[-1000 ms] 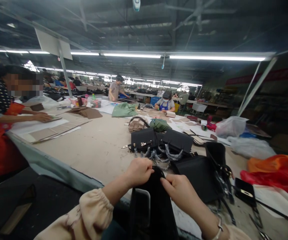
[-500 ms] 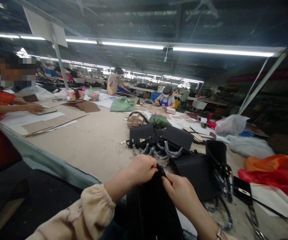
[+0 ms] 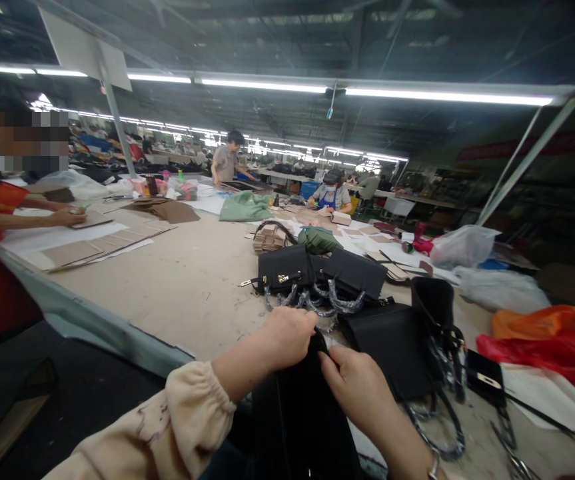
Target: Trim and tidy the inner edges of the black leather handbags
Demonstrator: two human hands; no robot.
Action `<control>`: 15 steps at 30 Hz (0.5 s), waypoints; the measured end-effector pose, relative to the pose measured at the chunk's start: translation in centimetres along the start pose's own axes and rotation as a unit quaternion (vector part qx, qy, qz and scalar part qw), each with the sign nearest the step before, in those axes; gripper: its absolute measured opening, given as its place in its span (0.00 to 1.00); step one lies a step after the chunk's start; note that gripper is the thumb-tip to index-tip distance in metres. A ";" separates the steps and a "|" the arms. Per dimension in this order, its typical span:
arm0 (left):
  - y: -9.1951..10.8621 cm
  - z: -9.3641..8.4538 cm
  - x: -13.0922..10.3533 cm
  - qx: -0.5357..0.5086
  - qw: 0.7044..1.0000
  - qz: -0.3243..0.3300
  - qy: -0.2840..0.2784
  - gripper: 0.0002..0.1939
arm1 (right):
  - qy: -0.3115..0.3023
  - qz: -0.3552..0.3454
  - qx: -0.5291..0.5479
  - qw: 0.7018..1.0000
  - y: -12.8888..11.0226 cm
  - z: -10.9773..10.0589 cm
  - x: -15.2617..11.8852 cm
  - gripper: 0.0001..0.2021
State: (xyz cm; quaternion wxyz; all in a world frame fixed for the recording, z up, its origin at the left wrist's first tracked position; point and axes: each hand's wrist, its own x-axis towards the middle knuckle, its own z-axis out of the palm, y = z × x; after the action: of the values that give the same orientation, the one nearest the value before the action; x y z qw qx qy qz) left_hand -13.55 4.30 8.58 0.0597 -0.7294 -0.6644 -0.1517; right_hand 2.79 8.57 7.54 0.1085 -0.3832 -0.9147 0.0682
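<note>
A black handbag (image 3: 312,420) stands in front of me at the table's near edge, its lower part cut off by the frame. My left hand (image 3: 290,337) is closed on the bag's far top edge, fingers curled under and partly hidden. On the right side of that edge, my right hand (image 3: 350,377) pinches the black material between thumb and fingers. Just beyond my hands lie a black handbag with a gold clasp (image 3: 283,272) and another black bag (image 3: 357,272), their handles wrapped in clear plastic. A larger black bag (image 3: 392,350) lies beside my right hand.
Scissors (image 3: 512,453) lie at the lower right near a small black bag (image 3: 486,377). Orange and red bags (image 3: 552,333) are at the right. Brown panels (image 3: 102,247) lie on the table's left, where a co-worker's hand (image 3: 72,217) handles a piece. A green cloth (image 3: 244,207) lies farther back.
My left hand has shifted slightly right along the bag's edge, and my right hand slightly left. Both keep their hold. The bags on the table have not moved.
</note>
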 end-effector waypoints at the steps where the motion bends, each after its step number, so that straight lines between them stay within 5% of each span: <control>1: 0.0 0.0 0.0 0.002 1.000 0.000 -0.002 0.09 | -0.001 0.001 0.000 1.000 0.0 0.0 0.0 0.17; 15: -0.2 0.2 -0.4 -0.033 0.999 0.007 0.022 0.07 | 0.005 0.007 0.010 1.000 0.6 0.0 -0.2 0.17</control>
State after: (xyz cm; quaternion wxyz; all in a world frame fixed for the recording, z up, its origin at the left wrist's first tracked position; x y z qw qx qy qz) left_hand -13.77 3.98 8.20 0.0514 -0.7320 -0.6526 -0.1887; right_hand 3.36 8.88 7.39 0.1169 -0.3886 -0.9108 0.0761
